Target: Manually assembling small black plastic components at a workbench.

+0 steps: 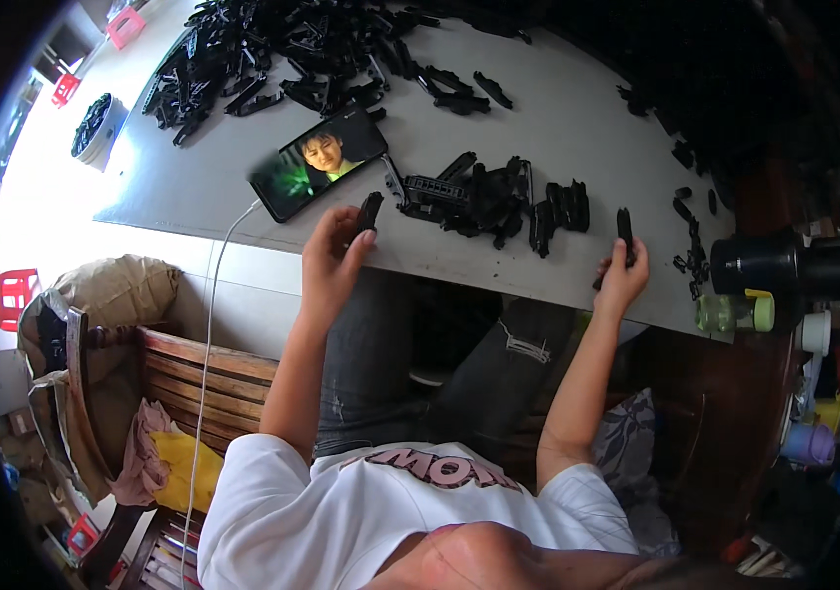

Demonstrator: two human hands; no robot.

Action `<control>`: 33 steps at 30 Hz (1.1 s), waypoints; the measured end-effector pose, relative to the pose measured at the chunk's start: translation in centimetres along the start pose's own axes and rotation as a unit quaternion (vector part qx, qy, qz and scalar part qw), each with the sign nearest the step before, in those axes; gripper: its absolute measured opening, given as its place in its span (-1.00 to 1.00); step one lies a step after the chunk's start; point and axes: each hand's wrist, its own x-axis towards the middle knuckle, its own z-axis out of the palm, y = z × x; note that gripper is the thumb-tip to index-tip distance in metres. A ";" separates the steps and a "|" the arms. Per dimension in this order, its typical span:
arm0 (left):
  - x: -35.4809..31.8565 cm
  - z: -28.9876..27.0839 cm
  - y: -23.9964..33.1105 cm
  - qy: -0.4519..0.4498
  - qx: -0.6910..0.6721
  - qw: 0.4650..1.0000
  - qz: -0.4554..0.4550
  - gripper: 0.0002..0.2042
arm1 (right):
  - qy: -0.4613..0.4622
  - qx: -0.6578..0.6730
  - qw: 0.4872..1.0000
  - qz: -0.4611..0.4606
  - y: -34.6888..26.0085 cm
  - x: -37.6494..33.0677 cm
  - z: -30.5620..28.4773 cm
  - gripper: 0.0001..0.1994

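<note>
Sitting at a grey table (558, 128), both forearms reaching up from the lower edge toward its near rim. Left hand (333, 258) pinching a small black plastic part (369, 210) between thumb and fingertips, the part sticking up and away from the fingers, just past the table's edge and right beside the lower corner of a phone (317, 162) lying flat with its screen lit. Right hand (623, 278) closing around a narrow black strip-shaped part (625, 234), the strip standing nearly upright out of the top of the grip, its lower end hidden by the fingers, held over the near table edge. Lying between the two hands, a cluster of similar black parts (499, 197), near both but touching neither. Spreading across the far side of the table, a much bigger heap of black parts (282, 49), well apart from the hands. Trailing off the table's left edge from the phone, a white cable (210, 324). Standing near the right hand at the table's right end, a greenish bottle (730, 313) lying on its side and a dark round container (764, 264).
</note>
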 end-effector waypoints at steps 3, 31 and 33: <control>-1.5 0.8 0.6 -0.051 -0.116 0.990 -0.063 -0.76 | -0.138 0.104 0.985 0.006 -2.5 -3.4 -0.6 -0.70; -5.2 5.8 2.7 -0.237 -0.040 0.971 0.008 -0.63 | -0.378 0.063 0.915 -0.125 -6.6 -14.3 2.7 -0.81; -5.3 5.7 2.7 -0.239 -0.044 0.970 -0.002 -0.63 | -0.370 0.059 0.914 -0.152 -6.5 -14.3 2.9 -0.81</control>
